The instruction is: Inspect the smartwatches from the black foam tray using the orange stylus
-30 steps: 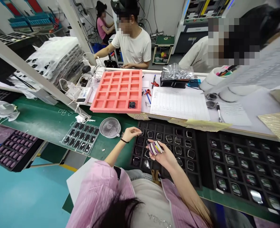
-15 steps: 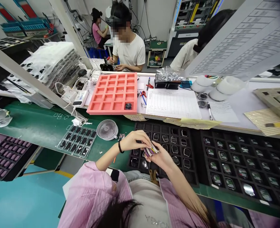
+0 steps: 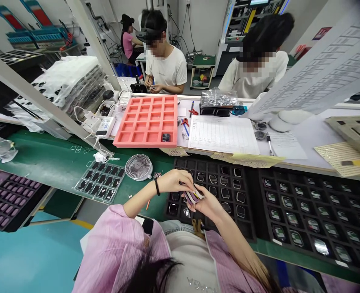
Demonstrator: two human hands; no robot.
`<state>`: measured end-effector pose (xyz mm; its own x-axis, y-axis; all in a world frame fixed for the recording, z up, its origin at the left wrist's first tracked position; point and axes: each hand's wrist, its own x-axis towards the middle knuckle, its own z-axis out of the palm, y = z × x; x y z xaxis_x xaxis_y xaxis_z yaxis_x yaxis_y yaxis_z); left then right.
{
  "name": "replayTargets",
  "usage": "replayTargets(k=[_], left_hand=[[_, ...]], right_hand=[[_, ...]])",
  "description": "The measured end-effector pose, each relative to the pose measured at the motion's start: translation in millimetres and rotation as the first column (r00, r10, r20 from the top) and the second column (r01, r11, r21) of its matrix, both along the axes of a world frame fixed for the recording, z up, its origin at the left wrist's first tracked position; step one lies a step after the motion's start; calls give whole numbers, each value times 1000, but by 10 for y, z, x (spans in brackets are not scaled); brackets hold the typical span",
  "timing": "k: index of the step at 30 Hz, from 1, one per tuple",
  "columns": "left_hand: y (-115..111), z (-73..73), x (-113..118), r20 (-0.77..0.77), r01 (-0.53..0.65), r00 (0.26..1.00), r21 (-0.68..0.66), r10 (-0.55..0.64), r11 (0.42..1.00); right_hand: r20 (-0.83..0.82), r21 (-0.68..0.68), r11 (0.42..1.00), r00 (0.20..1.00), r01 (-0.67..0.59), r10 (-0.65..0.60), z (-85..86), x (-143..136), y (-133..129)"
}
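Observation:
Over the near black foam tray [image 3: 249,211] my two hands meet around a small device with purple, white and yellow parts [image 3: 193,197]. My right hand [image 3: 208,202] wraps round it from the right and below. From the upper left, the fingers of my left hand [image 3: 178,182], closed together, touch its top; a black band circles that wrist. Square watch-like frames [image 3: 225,194] sit in the tray's compartments beneath and beside my hands. The contact between my fingertips and the device is partly hidden.
A pink foam tray [image 3: 146,140] holds one dark square part. Also around are a small fan [image 3: 138,167], a clear tray of black pieces [image 3: 102,179], a second black tray [image 3: 312,211] and a paper form [image 3: 224,132]. Across the bench, people sit, two facing me.
The person at the upper right has come further into view beside the hanging sheets, which have shifted. My hands have barely moved and keep hold of the device.

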<state>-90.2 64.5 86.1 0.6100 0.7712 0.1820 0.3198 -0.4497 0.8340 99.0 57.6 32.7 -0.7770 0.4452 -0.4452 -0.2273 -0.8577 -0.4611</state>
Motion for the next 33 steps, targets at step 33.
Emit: replayTargets(k=[33], left_hand=[[-137,-567,693,-313,-387,856,138,411,912]], right_hand=[[405,752,656,825,-55,-394,-306,145,106]])
